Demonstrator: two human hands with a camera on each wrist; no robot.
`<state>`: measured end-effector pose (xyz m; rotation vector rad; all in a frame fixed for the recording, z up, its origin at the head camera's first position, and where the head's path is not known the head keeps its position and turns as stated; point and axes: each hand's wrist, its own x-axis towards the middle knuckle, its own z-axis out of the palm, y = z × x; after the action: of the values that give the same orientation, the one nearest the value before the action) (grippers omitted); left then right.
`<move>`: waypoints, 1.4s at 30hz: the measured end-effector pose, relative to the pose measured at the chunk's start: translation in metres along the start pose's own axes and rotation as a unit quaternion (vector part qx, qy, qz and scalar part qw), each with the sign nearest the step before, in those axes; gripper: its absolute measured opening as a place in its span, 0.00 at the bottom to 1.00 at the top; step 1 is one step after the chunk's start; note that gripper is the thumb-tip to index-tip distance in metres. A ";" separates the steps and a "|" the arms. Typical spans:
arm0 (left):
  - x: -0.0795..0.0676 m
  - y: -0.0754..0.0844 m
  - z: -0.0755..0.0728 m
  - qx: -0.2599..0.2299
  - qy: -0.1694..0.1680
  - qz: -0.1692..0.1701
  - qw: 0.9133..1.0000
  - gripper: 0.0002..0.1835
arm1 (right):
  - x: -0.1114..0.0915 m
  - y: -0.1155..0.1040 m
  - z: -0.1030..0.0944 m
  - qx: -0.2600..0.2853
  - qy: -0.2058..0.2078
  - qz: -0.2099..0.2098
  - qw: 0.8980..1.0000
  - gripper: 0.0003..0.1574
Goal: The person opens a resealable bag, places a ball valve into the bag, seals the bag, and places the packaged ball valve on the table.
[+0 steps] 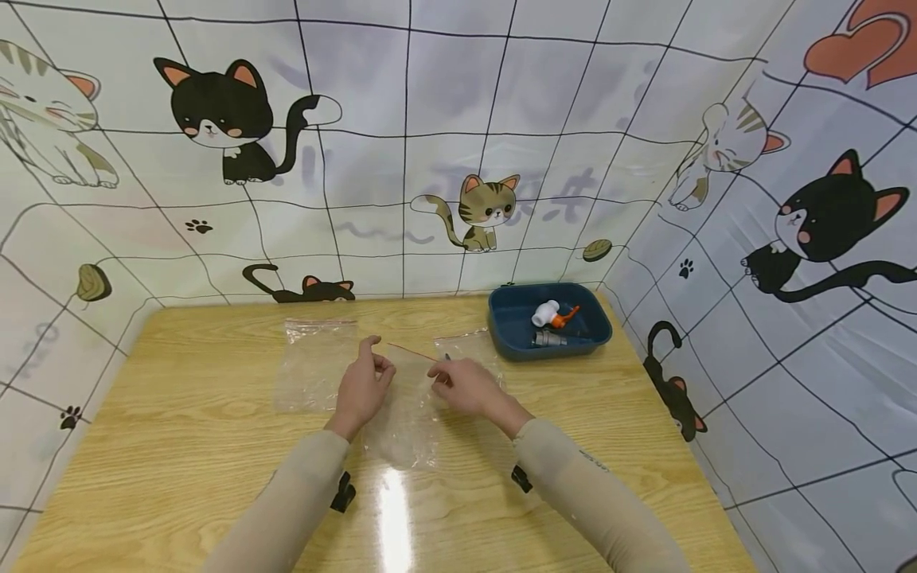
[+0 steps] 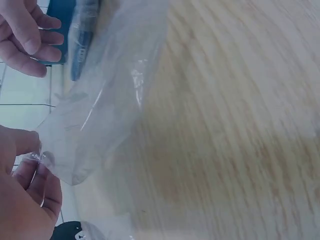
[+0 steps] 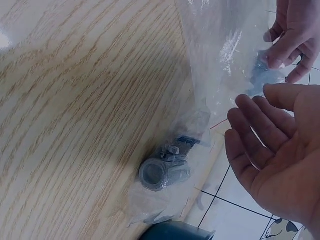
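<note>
My left hand [image 1: 364, 388] pinches the top corner of a clear zip bag [image 1: 404, 422]. In the left wrist view, the thumb and fingers of that left hand [image 2: 27, 185] hold the film of the bag [image 2: 107, 100], which hangs slack. Close to the bag's other top corner is my right hand [image 1: 469, 387]; the right wrist view shows this right hand [image 3: 280, 150] with its fingers relaxed and slightly bent, nothing held. Beside it lies a second clear bag [image 3: 150, 202] containing a grey pipe fitting [image 3: 154, 174] with a blue part.
Another flat clear zip bag [image 1: 315, 370] lies to the left on the wooden table [image 1: 200, 430]. At the back right stands a dark blue basin [image 1: 509, 338] holding a white valve with an orange handle [image 1: 550, 313] and a grey fitting [image 1: 550, 338]. Cat-patterned curtain [image 1: 401, 159] encloses the table.
</note>
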<state>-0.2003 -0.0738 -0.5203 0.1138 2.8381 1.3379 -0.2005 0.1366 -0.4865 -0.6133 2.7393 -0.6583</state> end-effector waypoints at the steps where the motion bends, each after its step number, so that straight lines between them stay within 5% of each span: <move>1: -0.001 0.002 -0.001 -0.004 -0.001 0.003 1.000 0.27 | 0.000 0.000 -0.001 0.003 0.006 0.001 1.000 0.17; 8: -0.005 0.012 -0.007 -0.021 0.001 0.034 0.999 0.11 | 0.002 -0.001 -0.009 0.014 0.086 0.000 0.996 0.14; 17: -0.011 0.028 -0.017 -0.062 -0.023 0.106 0.992 0.04 | 0.002 -0.002 -0.026 0.059 0.157 -0.036 0.985 0.17; 26: -0.014 0.030 -0.023 -0.070 -0.038 0.128 0.989 0.04 | -0.002 -0.009 -0.038 0.071 0.116 -0.101 0.986 0.15; 42: -0.014 0.033 -0.023 -0.071 -0.049 0.118 0.989 0.07 | -0.002 -0.013 -0.041 0.087 0.069 -0.112 0.987 0.12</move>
<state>-0.1846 -0.0711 -0.4806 0.5134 2.7045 1.5237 -0.2081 0.1424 -0.4451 -0.8714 2.7201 -1.0164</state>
